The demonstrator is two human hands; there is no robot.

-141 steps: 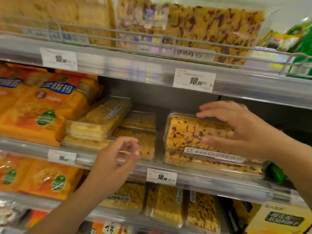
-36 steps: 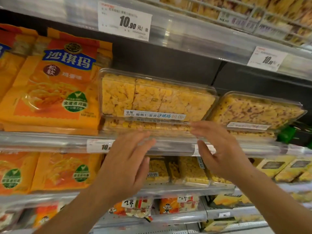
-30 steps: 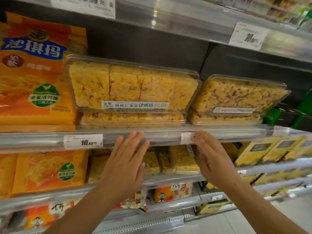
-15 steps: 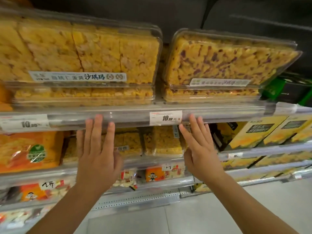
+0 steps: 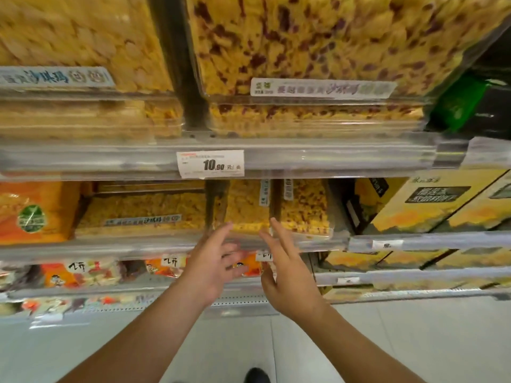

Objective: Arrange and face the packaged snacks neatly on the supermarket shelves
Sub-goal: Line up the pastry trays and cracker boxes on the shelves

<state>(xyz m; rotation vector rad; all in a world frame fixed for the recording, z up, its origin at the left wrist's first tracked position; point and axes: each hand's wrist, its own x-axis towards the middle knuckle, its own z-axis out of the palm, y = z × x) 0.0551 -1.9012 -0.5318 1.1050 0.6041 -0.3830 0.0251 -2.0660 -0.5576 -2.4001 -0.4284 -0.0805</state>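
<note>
Head | both hands (image 5: 213, 268) (image 5: 287, 283) open near upright, end-on snack box (image 5: 246, 208)

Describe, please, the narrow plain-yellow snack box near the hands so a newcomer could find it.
Find the white 10.90 price tag on the shelf rail. Directly below stand two narrow clear boxes, side by side. The plain yellow box is the left one; its right-hand neighbour is speckled with dark red bits.

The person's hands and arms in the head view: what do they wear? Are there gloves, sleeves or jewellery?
Nothing visible is worn. The left hand and right hand are bare, without gloves, and no ring shows. Both forearms are bare down to the frame edge: no sleeve, watch or bracelet appears.
</note>
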